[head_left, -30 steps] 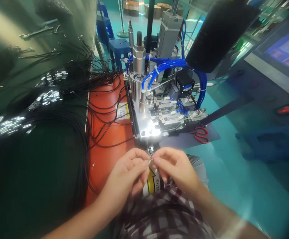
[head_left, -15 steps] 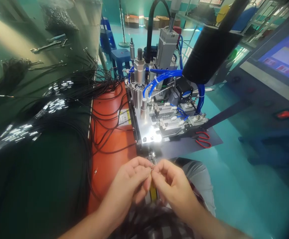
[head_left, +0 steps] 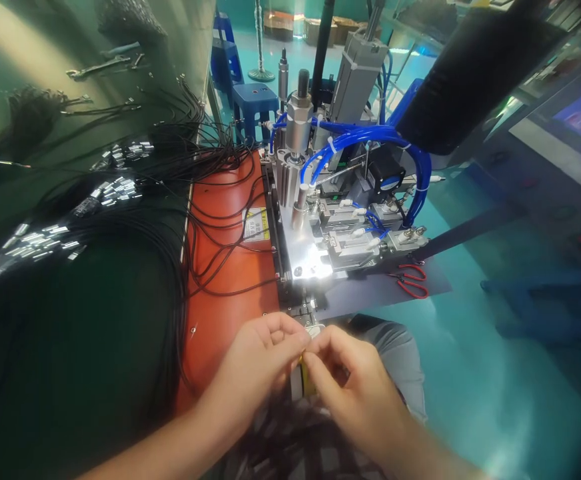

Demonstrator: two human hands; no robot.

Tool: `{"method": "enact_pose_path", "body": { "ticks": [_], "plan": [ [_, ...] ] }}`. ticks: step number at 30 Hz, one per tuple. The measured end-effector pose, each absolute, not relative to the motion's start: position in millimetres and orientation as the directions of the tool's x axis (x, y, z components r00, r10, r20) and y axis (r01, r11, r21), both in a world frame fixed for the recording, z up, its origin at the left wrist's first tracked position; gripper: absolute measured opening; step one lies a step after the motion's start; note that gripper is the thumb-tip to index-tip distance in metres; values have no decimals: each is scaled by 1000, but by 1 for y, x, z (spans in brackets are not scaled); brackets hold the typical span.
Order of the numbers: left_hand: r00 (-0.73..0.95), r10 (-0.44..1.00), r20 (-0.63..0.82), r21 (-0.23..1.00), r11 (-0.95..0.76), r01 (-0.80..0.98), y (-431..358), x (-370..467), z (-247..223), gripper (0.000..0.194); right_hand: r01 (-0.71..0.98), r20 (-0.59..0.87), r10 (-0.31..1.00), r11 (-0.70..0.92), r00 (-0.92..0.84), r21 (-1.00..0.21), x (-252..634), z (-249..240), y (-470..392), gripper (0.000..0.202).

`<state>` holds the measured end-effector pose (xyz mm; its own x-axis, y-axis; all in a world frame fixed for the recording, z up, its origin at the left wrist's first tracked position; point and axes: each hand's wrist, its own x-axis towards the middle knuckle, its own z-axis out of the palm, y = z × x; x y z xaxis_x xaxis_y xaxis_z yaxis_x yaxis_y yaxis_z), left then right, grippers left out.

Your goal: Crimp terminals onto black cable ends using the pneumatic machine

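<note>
My left hand (head_left: 263, 353) and my right hand (head_left: 353, 370) meet fingertip to fingertip just in front of the machine. Both are closed in a pinch, and whatever lies between the fingers is too small and too covered to name. A bright metal plate (head_left: 303, 257) on the machine shines beyond my fingers, with a small metal fixture (head_left: 313, 308) below it. Thin black cables (head_left: 220, 292) run across the orange surface (head_left: 230, 317) to the left of my hands.
Bundles of cables with shiny metal ends (head_left: 45, 240) lie on the dark green table (head_left: 95, 347). Blue air tubes (head_left: 365, 137) arch over the machine. Red-handled pliers (head_left: 413, 280) rest at its right side. A black cylinder (head_left: 475, 80) hangs at upper right.
The view has shifted slightly, so the machine sits a little higher and further right. My hands stay pinched together, with the right fingertips slightly lower and a little apart.
</note>
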<state>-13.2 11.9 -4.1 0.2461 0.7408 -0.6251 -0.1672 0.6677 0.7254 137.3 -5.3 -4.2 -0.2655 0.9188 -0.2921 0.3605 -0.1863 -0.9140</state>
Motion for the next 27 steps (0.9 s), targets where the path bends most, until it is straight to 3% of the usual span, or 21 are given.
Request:
{"method": "enact_pose_path", "body": {
  "ticks": [3, 9, 15, 21, 27],
  "plan": [
    [234, 746, -623, 736, 661, -147, 13, -13, -3, 29, 363, -332, 908, -229, -254, -903, 147, 0, 5, 11],
    [220, 748, -626, 747, 656, -104, 13, -13, -8, 30, 213, -427, 880, -385, -208, -898, 151, 2, 18, 14],
    [238, 753, -613, 753, 648, -110, 14, -12, -5, 29, 135, -446, 865, -425, -231, -895, 145, 0, 20, 14],
    [261, 747, -612, 710, 664, -235, 14, -14, -5, 22, 124, -457, 857, -440, -237, -889, 144, -4, 14, 14],
    [257, 745, -616, 726, 663, -181, 13, -13, -4, 24, 146, -425, 870, -400, -248, -905, 152, 1, 21, 16]
  ]
}}
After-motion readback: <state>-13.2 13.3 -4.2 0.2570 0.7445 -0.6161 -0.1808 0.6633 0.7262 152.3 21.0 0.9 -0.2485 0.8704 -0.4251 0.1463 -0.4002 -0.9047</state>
